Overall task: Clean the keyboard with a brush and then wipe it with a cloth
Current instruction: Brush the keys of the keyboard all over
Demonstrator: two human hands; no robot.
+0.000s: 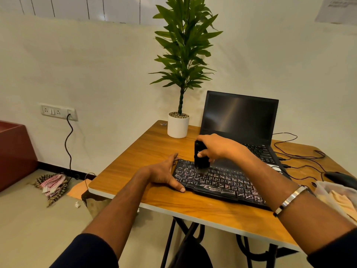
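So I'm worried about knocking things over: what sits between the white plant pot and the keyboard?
In the head view only bare wooden tabletop lies between the plant pot and the keyboard.

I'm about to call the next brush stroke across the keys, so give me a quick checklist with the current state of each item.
1. Brush gripped: ok, the right hand is curled round its black handle.
2. Bristles on keys: ok, they meet the upper left rows of the keyboard.
3. Keyboard steadied: ok, the left hand rests against its left end, fingers straight.
4. Dust remaining: not ok, whitish smears show across many keys.
5. Stroke path rightward: cannot tell, the right forearm hides the far keys.
6. Cloth ready: cannot tell, something pale lies in a clear container at the table's right edge.
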